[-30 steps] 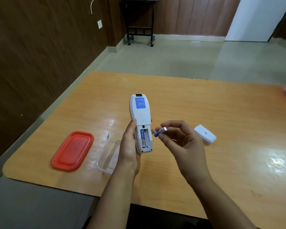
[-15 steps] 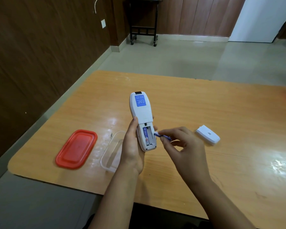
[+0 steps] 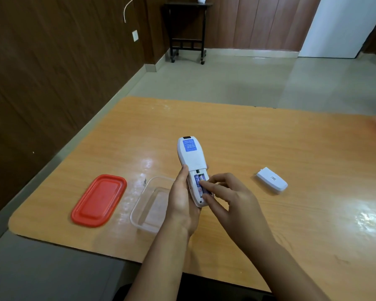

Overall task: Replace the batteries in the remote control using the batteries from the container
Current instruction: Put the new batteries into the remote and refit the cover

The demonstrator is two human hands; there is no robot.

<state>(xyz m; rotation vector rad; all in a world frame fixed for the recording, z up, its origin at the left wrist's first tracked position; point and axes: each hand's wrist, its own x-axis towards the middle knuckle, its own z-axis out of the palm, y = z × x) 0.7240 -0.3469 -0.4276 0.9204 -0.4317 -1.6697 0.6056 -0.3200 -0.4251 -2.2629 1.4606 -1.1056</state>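
Lower left: red lid [image 3: 98, 200], flat on the wooden table [image 3: 291, 137], just beside the clear container [image 3: 149, 208], with no battery visible inside. Centre: your left hand [image 3: 181, 205] wraps the white remote control [image 3: 192, 161], back facing up and compartment uncovered, with one battery [image 3: 196, 183] seated in the left slot. Your right hand [image 3: 230, 198] has thumb and forefinger closed on the second battery [image 3: 202, 178] at the right slot; whether it is fully seated cannot be told. Right: battery cover [image 3: 271, 180], lying well apart. Hazards: polarity marks are unreadable here, so a reversed cell is possible. If you let go too early, the spring could flick it out.
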